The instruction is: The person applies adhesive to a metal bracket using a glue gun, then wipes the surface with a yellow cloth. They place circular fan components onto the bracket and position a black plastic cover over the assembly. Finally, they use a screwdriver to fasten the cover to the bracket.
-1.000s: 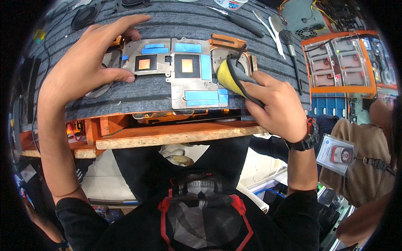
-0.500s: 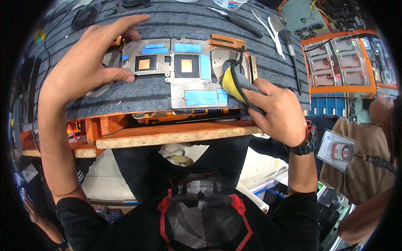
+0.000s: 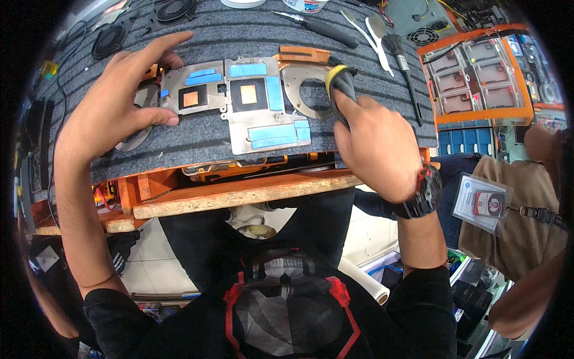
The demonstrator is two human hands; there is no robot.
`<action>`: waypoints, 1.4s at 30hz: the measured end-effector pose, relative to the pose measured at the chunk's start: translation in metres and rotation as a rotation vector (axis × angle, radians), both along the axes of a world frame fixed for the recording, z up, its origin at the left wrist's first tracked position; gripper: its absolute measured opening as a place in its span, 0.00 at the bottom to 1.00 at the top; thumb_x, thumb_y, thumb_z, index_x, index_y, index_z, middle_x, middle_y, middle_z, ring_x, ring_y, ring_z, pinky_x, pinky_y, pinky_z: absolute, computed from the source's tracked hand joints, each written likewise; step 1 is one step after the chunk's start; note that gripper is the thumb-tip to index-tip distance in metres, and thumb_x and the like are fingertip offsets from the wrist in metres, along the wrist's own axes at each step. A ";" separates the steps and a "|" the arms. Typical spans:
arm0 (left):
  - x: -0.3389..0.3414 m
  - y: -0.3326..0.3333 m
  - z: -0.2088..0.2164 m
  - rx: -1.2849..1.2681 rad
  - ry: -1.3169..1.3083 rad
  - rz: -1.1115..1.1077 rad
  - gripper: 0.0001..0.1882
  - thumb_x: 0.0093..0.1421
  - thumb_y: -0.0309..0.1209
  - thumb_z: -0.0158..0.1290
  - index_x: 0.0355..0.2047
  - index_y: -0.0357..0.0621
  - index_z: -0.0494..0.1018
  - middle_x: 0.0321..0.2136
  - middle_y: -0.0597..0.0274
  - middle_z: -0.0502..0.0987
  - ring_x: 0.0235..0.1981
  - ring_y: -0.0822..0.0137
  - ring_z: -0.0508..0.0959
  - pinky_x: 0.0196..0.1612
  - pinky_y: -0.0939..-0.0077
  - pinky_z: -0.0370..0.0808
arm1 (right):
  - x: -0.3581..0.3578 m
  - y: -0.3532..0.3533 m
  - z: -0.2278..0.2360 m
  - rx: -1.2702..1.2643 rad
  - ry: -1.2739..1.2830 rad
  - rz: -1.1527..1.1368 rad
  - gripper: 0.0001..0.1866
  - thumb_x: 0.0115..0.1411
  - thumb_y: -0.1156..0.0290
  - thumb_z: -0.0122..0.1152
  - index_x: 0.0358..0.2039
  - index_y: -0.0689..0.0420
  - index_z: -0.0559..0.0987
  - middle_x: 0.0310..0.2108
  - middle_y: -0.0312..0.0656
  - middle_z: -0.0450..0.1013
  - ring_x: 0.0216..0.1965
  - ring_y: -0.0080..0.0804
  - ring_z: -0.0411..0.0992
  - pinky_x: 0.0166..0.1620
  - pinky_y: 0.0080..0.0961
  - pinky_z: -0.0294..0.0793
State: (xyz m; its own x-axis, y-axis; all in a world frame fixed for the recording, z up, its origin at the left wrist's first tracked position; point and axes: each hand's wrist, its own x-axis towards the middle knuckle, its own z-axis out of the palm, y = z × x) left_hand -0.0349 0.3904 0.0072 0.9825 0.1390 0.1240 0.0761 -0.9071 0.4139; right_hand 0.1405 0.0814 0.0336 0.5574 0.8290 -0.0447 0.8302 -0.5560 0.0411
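Note:
A laptop heatsink plate (image 3: 237, 125) lies on the striped grey mat, silver metal with blue thermal pads and two bare copper squares framed in black. My left hand (image 3: 113, 99) steadies its left end, thumb at the lower edge and bent fingers by the upper one. The index finger points out above the mat. In my right hand (image 3: 379, 140) is a folded grey and yellow cloth (image 3: 343, 90), pinched over the right end of the heatsink. It touches or hovers by the round fan opening (image 3: 314, 96) and copper fins (image 3: 304, 55); contact is hidden.
Two black fans (image 3: 110, 39) sit at the far left of the mat (image 3: 197, 139). A black-handled blade tool (image 3: 326, 30), white brushes (image 3: 373, 36) and a black brush (image 3: 402, 60) lie far right. An orange-framed parts case (image 3: 478, 78) stands beyond. A person with a badge (image 3: 481, 202) is at right.
My right hand has shifted the cloth up the heatsink's right end, uncovering the lower part of the fan opening. The cloth is more bunched. My left hand keeps its place on the heatsink.

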 end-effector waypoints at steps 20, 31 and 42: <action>0.002 -0.003 0.001 0.025 -0.014 -0.021 0.56 0.41 0.35 0.73 0.72 0.56 0.61 0.54 0.57 0.79 0.56 0.52 0.75 0.63 0.58 0.71 | 0.016 0.044 -0.007 0.142 -0.075 0.225 0.14 0.62 0.64 0.56 0.31 0.61 0.83 0.27 0.56 0.80 0.29 0.55 0.81 0.34 0.47 0.82; 0.002 -0.001 0.003 0.034 -0.031 -0.048 0.55 0.41 0.35 0.73 0.72 0.57 0.61 0.54 0.57 0.79 0.56 0.52 0.75 0.62 0.57 0.71 | 0.014 0.048 0.001 0.061 0.032 0.154 0.13 0.61 0.67 0.55 0.37 0.62 0.83 0.32 0.56 0.79 0.36 0.56 0.79 0.41 0.50 0.79; 0.001 0.001 0.003 0.041 -0.040 -0.066 0.54 0.43 0.36 0.72 0.72 0.56 0.61 0.54 0.57 0.79 0.56 0.52 0.75 0.64 0.57 0.68 | 0.032 0.024 0.003 0.092 -0.041 0.135 0.13 0.61 0.65 0.57 0.40 0.55 0.85 0.28 0.54 0.80 0.31 0.55 0.80 0.38 0.49 0.81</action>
State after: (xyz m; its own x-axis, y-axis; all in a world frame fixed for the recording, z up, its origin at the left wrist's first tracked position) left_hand -0.0338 0.3915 0.0097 0.9835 0.0681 0.1675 -0.0002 -0.9260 0.3776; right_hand 0.1726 0.1054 0.0363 0.4409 0.8958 0.0554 0.8961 -0.4429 0.0306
